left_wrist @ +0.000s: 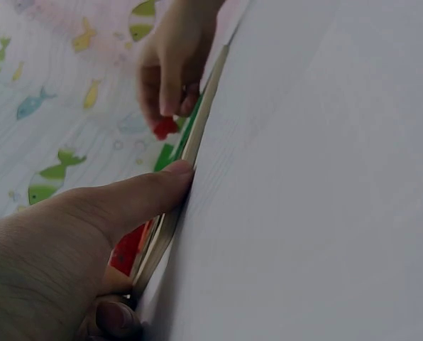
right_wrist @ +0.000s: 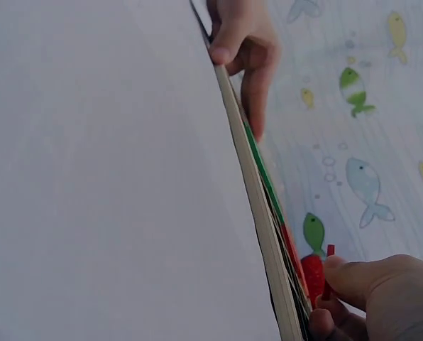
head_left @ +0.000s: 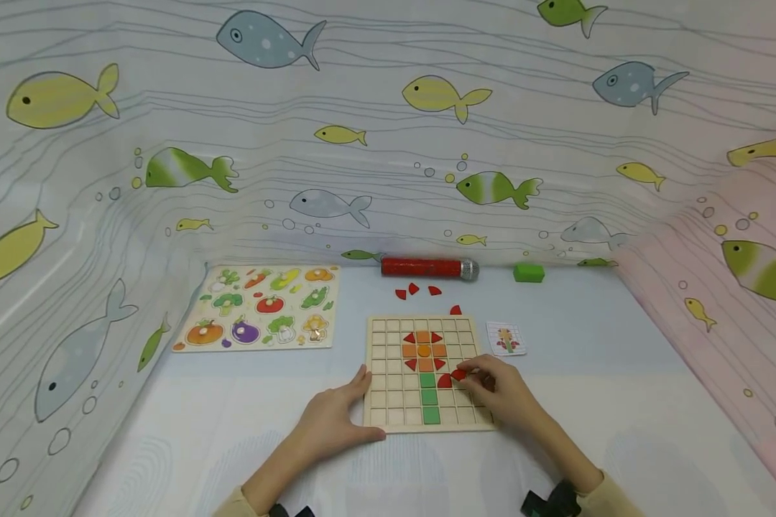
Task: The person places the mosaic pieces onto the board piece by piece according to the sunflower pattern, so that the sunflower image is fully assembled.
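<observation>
A square wooden grid board (head_left: 388, 398) lies in front of me. My left hand (head_left: 333, 420) rests against its near left corner, with the thumb along the front edge and the fingers at the left side. Between thumb and fingertips, my right hand (head_left: 501, 391) pinches a small red piece (head_left: 458, 375) close over the board's right half. Just left of it, a red quarter-circle piece (head_left: 445, 381) lies beside the column of green squares (head_left: 430, 396). Farther up, orange squares (head_left: 423, 364) surround an orange round piece (head_left: 424, 350), with red pieces (head_left: 409, 337) at the corners.
Several loose red pieces (head_left: 435, 291) lie beyond the board. A small picture card (head_left: 507, 339) sits at its right. Behind are a red cylinder with a silver end (head_left: 420, 268) and a green block (head_left: 529, 273). A vegetable puzzle board (head_left: 259, 309) lies back left.
</observation>
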A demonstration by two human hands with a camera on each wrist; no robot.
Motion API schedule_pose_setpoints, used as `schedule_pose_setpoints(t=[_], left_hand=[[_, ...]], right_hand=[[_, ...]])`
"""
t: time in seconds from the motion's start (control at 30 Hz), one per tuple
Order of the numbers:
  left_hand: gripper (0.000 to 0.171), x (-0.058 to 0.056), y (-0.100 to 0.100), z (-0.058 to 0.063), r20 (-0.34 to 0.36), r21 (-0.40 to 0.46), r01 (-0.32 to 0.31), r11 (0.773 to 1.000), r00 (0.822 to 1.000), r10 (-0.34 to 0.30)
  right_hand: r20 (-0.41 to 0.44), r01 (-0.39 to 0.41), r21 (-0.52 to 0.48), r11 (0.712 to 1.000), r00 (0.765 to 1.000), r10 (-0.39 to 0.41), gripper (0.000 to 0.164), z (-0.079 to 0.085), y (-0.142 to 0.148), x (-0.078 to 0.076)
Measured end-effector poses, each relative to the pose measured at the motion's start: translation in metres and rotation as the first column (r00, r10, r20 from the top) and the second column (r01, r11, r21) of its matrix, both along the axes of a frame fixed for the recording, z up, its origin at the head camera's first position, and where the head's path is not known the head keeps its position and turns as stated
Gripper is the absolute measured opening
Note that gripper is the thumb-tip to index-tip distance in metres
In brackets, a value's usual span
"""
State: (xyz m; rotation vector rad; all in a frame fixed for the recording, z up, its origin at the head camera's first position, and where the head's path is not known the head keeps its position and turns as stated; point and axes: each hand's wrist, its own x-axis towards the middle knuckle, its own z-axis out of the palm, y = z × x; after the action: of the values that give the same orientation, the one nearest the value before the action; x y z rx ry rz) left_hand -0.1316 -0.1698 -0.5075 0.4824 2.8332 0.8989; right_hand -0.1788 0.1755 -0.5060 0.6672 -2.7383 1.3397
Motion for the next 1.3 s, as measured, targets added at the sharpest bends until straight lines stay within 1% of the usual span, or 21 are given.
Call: schedule_pose_setpoints(t=[0.07,0.23,0.3,0.53,0.67,0.87,1.07,1.3], left_hand=[[0.106,0.001,-0.001,0.0,0.002,0.005,-0.001,1.0,1.0,0.001],[0.107,0.001,-0.002,0.0,0.013,0.005,-0.002,1.0,1.0,0.002],[0.107,0.0,-0.003,0.001,0.012,0.004,0.0,1.0,1.0,0.0],[0.105,-0.001,-0.002,0.004,-0.009,-0.005,0.006,1.0,1.0,-0.007],[0.104,-0.001,-0.002,0.004,0.0,-0.003,0.0,1.0,1.0,0.0],[0.104,-0.001,-0.001,0.004,0.015,0.008,-0.005,1.0,1.0,0.005],[0.104,-0.001,-0.001,0.003,0.018,0.01,-0.011,1.0,1.0,0.011],[0.104,-0.001,-0.001,0.003,0.016,0.007,-0.009,1.0,1.0,0.009]], right_hand=[[-0.028,0.0,-0.01,1.0,1.0,0.0,0.024,-0.004,-0.001,-0.001],[-0.037,0.024,-0.027,0.999,0.999,-0.025,0.024,-0.012,-0.001,-0.002],[-0.038,0.028,-0.029,0.999,0.999,-0.029,0.024,-0.013,-0.002,-0.001],[-0.09,0.041,-0.015,0.999,0.995,-0.043,0.024,-0.014,-0.006,0.002],[-0.11,0.051,0.007,0.999,0.993,-0.05,0.024,-0.014,-0.009,0.002],[-0.156,0.047,0.036,0.998,0.987,-0.041,0.025,-0.015,-0.009,0.002],[-0.165,0.052,0.045,0.998,0.985,-0.044,0.028,-0.014,-0.008,0.001],[-0.21,0.024,0.058,0.998,0.978,-0.012,0.025,-0.018,-0.007,0.0]])
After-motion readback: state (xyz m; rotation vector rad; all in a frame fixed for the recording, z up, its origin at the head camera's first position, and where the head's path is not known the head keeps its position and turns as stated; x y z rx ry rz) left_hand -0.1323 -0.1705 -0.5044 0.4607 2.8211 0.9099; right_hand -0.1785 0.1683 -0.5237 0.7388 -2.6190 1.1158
